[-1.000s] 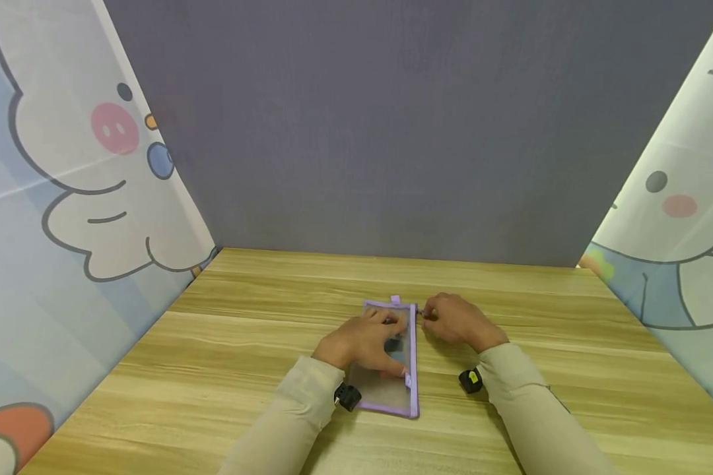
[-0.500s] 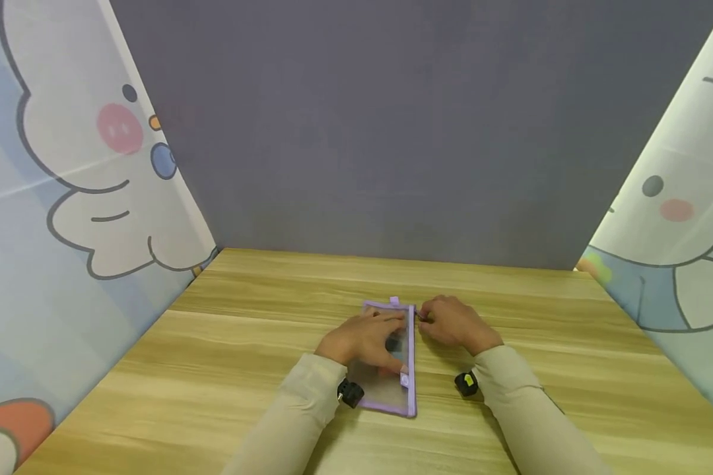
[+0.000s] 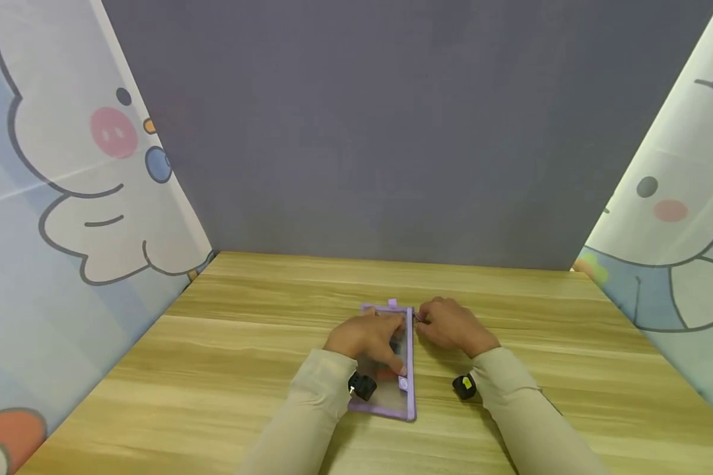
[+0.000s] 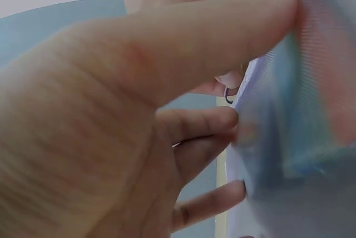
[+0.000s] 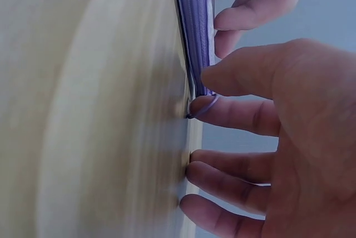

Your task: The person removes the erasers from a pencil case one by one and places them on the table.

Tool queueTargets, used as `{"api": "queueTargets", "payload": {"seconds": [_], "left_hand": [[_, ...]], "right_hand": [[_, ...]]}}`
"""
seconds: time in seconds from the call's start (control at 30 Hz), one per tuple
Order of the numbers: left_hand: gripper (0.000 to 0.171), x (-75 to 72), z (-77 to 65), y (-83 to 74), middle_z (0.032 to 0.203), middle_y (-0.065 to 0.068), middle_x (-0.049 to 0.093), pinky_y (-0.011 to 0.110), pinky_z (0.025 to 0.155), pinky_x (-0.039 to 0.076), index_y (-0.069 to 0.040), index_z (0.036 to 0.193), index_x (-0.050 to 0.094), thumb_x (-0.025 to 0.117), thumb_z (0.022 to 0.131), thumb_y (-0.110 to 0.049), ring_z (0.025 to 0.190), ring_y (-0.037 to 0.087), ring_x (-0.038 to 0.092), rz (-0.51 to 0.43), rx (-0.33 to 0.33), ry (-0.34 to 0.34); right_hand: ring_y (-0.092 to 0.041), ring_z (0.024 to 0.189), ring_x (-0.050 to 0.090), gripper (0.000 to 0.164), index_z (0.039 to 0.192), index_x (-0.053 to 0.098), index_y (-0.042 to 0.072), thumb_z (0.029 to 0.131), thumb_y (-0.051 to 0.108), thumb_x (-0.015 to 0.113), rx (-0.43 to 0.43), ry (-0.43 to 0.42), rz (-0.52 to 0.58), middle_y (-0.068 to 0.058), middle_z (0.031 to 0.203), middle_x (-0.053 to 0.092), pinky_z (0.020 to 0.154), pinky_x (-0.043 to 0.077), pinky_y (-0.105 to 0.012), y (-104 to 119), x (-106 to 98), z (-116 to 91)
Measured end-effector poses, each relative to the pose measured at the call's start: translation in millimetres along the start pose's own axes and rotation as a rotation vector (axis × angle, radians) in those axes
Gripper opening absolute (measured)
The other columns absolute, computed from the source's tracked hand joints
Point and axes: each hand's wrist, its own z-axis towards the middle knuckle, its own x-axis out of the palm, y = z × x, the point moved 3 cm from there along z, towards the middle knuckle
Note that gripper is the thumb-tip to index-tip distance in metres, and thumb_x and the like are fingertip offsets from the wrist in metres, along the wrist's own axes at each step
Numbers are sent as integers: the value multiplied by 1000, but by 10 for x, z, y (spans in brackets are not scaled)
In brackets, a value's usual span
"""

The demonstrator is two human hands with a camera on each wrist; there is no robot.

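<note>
A see-through mesh zipper pouch (image 3: 410,359) with purple edging lies flat on the wooden table. Blurred red and blue-green contents show through its mesh (image 4: 334,93) in the left wrist view. My left hand (image 3: 365,340) rests on the pouch, fingers spread, with the thumb by the right-hand edge. At the far right corner, my right hand (image 3: 453,326) pinches the zipper pull between thumb and forefinger. In the right wrist view a thin purple loop (image 5: 208,107) of that pull curves over the forefinger, beside the end of the purple zipper band (image 5: 194,26). The remaining right fingers touch the table.
The wooden table (image 3: 243,369) extends around the pouch on all sides. A dark grey panel (image 3: 356,132) stands at the back. Cartoon-printed sheets, one at left (image 3: 59,165) and one at right (image 3: 677,251), flank the table.
My left hand has shifted slightly to the right on the pouch, its wrist turning. My right hand stays at the far corner with the zipper pull, moving only slightly left.
</note>
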Motion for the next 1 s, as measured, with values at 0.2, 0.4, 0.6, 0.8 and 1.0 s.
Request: {"api": "queueTargets", "payload": {"seconds": [0.2,0.4,0.6,0.8,1.0], "left_hand": [[71,0,6,-9,122,-14,62,37,94,46,-26,126,60,87,68,-58,120,20,50,68,-5,13],[97,45,45,15,160,-7,32,45,115,29,-22,154,42,80,74,-62,147,29,26,97,29,45],[87,70,108,12,157,-2,35,40,112,34,-19,144,49,79,75,-63,145,22,31,81,77,36],[92,75,113,15,154,-4,41,39,114,30,-17,149,44,80,76,-61,147,19,27,19,65,44],[101,65,80,50,145,-7,51,38,114,31,-18,154,38,81,74,-61,146,16,29,-35,52,38]], "right_hand": [[-26,92,60,11,98,72,13,92,21,67,13,-9,2,-6,100,63,78,51,-48,19,27,0],[-21,86,62,9,95,71,13,94,19,64,-6,-32,13,-2,93,66,73,52,-45,22,29,3],[-16,77,59,9,95,70,14,97,18,63,8,-11,45,1,90,67,69,51,-42,-5,19,-2],[-14,72,56,9,97,70,12,97,16,62,-7,15,80,1,88,66,69,49,-40,-18,15,-8],[-13,74,57,11,99,71,12,97,19,63,-2,39,162,1,91,68,73,50,-39,-25,40,4]]}}
